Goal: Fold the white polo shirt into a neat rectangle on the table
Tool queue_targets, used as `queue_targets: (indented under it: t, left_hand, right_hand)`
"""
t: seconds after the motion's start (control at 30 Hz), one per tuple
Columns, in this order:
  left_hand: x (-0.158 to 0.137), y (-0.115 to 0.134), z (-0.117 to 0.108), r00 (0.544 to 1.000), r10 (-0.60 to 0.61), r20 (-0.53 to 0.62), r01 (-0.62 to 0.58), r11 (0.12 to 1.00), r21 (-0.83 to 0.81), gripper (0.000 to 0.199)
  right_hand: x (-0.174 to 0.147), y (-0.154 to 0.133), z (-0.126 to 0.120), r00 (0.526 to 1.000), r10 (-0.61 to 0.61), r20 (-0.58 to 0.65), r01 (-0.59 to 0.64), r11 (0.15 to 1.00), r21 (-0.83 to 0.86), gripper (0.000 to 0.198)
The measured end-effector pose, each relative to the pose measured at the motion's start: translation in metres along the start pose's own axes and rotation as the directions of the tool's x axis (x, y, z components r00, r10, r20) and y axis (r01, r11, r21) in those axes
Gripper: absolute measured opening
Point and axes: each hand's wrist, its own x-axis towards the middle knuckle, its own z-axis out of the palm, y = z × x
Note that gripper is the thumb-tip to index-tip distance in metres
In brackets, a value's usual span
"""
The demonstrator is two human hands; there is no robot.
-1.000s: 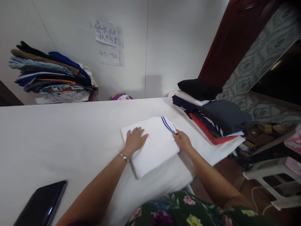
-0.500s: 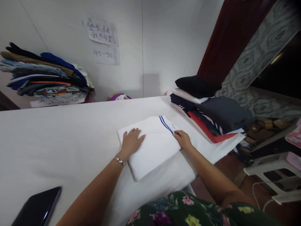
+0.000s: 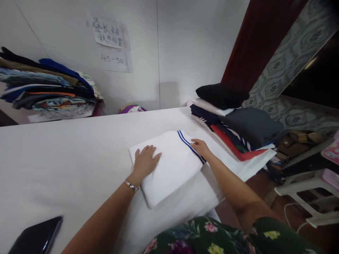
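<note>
A folded white garment (image 3: 169,169) with two dark blue stripes (image 3: 185,140) along its right end lies on the white-covered table. Flat on its left part rests my left hand (image 3: 146,160), fingers spread, with a metal-banded bracelet or watch on the wrist. My right hand (image 3: 201,148) lies at the striped end, its fingers reaching over the edge of the cloth. They look stretched rather than gripping, though their undersides are hidden.
Folded clothes form a tall stack (image 3: 50,84) at the back left and another pile (image 3: 233,120) at the right. A dark phone-like device (image 3: 37,236) lies front left. Handwritten paper signs (image 3: 112,42) hang on the wall. A white plastic stool (image 3: 309,194) stands at right.
My right hand has released the garment's striped edge and shifted slightly up and left. More of the stripes shows below it. My left hand stays flat on the cloth.
</note>
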Motion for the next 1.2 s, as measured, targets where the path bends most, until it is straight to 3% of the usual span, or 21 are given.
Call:
queue_targets:
  t: [0.2, 0.43, 0.63, 0.8, 0.97, 1.2]
  left_hand:
    - [0.0, 0.0, 0.0, 1.0, 0.016, -0.002, -0.016, 1.0, -0.011, 0.05]
    - [0.004, -0.001, -0.014, 0.999, -0.042, -0.028, 0.037, 0.984, -0.176, 0.046]
    - [0.002, -0.001, -0.011, 0.997, -0.009, 0.072, 0.014, 0.997, -0.077, 0.048]
    - [-0.001, -0.002, -0.005, 0.998, 0.031, 0.054, -0.031, 0.999, -0.014, 0.052]
    - [-0.001, -0.003, -0.001, 0.998, 0.038, 0.051, -0.036, 0.999, -0.023, 0.048]
    - [-0.002, -0.001, -0.001, 0.998, 0.042, 0.035, -0.042, 0.999, -0.009, 0.047]
  right_hand:
    - [-0.003, 0.014, 0.007, 0.989, -0.127, -0.077, 0.118, 0.986, -0.116, 0.032]
    - [0.007, 0.008, 0.001, 0.999, -0.018, 0.033, 0.023, 0.986, -0.163, 0.036]
    - [0.029, -0.014, 0.008, 0.998, -0.007, 0.06, 0.018, 0.981, -0.195, 0.033]
    - [0.024, -0.005, 0.017, 0.998, -0.045, -0.046, 0.031, 0.963, -0.269, 0.025]
    - [0.023, 0.004, 0.013, 0.999, -0.036, -0.001, 0.034, 0.953, -0.3, 0.028]
    - [0.056, -0.024, 0.016, 0.997, -0.072, 0.03, 0.078, 0.938, -0.339, 0.038]
